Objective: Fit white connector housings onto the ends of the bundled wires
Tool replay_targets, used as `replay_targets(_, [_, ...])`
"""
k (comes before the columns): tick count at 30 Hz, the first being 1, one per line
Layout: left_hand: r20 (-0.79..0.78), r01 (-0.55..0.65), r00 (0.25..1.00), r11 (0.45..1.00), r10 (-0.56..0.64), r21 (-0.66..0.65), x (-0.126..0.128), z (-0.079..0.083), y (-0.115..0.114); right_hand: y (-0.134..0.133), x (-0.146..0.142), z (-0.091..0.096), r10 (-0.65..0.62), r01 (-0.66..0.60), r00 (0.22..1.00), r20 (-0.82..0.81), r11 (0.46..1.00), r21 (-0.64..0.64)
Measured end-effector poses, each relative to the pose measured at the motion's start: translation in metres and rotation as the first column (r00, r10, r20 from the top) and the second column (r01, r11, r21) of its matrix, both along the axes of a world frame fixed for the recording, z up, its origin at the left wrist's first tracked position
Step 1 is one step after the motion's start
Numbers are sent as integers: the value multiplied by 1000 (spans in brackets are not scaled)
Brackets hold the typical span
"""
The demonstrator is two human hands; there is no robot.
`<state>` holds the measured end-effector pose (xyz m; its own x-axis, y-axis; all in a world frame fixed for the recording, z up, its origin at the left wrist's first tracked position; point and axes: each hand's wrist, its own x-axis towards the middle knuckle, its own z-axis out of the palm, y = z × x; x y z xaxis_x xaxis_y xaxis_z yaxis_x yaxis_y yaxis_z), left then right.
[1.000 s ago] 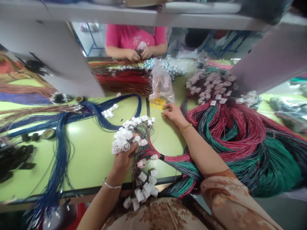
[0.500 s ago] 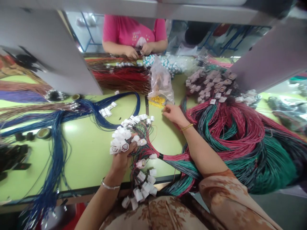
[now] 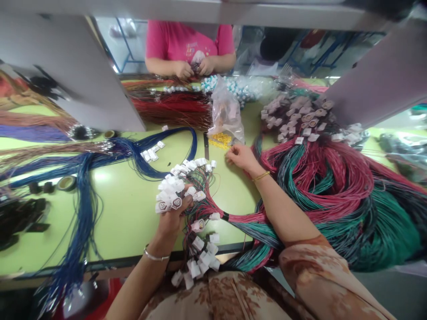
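Observation:
My left hand (image 3: 171, 220) is closed around a bunch of white connectors (image 3: 170, 189), whose red, green and dark wires trail to the right. More white connectors (image 3: 203, 260) from the same harness hang at the table's front edge. My right hand (image 3: 242, 158) is just in front of small yellow pieces (image 3: 220, 140) that lie at the mouth of a clear plastic bag (image 3: 227, 111). Its thumb and fingers are pinched together. Whatever is between them is too small or too hidden to make out.
A large coil of red and green wires (image 3: 320, 186) fills the right side, with white connectors (image 3: 300, 115) behind it. Blue wires (image 3: 82, 209) and tape rolls (image 3: 66, 183) lie left. Grey panels stand on both sides. Opposite, a person in pink (image 3: 190, 49) handles small parts.
My right thumb and fingers have drawn closer together beside the yellow pieces. My left hand keeps its hold on the connectors. The whole view has shifted slightly.

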<state>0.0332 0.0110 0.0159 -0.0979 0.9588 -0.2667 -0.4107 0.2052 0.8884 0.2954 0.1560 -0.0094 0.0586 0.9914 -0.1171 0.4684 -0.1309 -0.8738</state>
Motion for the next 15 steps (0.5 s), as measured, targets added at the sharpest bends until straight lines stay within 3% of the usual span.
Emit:
replay_targets(7, [26, -2, 1000, 999, 3, -43, -1, -3, -1, -7, -14, 11, 5, -73, 909, -418, 986, -147])
replay_targets(12, [31, -17, 999, 1000, 17, -6, 0, -4, -1, -23, -34, 23, 66, -310, 701, -710, 925, -220])
replay_targets(15, [34, -22, 999, 1000, 22, -10, 1, -4, -1, -32, -44, 31, 99, -413, 614, -783, 886, -212])
